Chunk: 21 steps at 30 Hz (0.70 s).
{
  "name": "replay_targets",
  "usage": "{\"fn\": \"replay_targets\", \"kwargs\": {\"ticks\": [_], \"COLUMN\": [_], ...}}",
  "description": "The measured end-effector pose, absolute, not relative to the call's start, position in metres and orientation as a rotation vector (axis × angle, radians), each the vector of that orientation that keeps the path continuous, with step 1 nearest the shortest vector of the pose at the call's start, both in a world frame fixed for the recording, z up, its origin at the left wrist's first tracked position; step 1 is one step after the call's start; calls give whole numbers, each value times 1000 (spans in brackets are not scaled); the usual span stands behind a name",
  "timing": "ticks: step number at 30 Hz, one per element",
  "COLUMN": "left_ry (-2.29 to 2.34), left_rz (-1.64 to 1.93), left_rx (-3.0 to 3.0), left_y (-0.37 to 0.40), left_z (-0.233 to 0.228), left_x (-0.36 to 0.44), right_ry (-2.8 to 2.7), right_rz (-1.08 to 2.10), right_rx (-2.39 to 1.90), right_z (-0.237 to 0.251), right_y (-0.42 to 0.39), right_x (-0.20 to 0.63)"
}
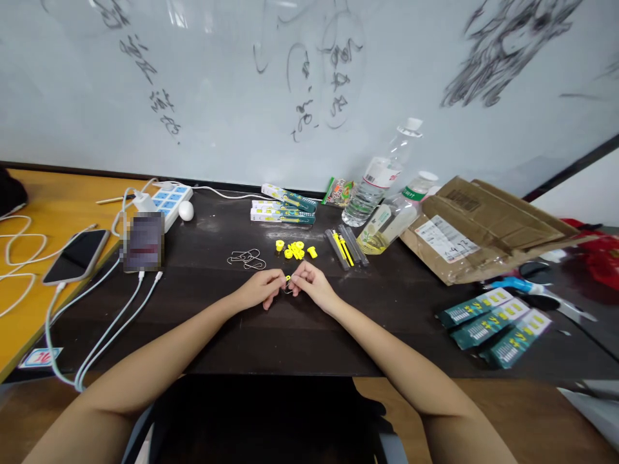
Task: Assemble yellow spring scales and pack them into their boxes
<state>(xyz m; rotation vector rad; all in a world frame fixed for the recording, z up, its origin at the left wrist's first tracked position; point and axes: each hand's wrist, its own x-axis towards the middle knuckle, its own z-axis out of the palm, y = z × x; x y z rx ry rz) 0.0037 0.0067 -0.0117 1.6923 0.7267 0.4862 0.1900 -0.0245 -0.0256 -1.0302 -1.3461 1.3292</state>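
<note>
In the head view, my left hand (264, 287) and my right hand (313, 285) meet above the dark table, fingertips pinched. Between them is a small yellow plastic piece (288, 278), with a thin bent wire just below it; which hand bears the wire is hard to make out. Just beyond my fingers sits a small pile of yellow plastic caps (294, 250), a single yellow cap (312, 252) lying to its right. Several bent metal wire hooks (246, 259) are beyond my left hand. Clear plastic tubes (347, 247), some with yellow sticks, lie beyond my right hand.
Green-and-white boxes lie at the back (283, 212) and right (498, 322). Two bottles (380, 187) (396, 216) stand before a cardboard package (454, 225). Scissors (541, 296) lie at right. Phones (77, 256) (144, 241), cables and a power strip (170, 201) occupy the left.
</note>
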Motion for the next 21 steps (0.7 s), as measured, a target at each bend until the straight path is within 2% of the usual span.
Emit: {"fn": "replay_targets", "kwargs": {"ticks": [21], "left_ry": [785], "left_rz": [372], "left_rx": [1713], "left_y": [0], "left_z": [-5], "left_x": [4], "right_ry": [-1524], "right_rz": [1256], "right_rx": [-1164], "right_z": [-22], "right_y": [-25], "right_x": [191]}}
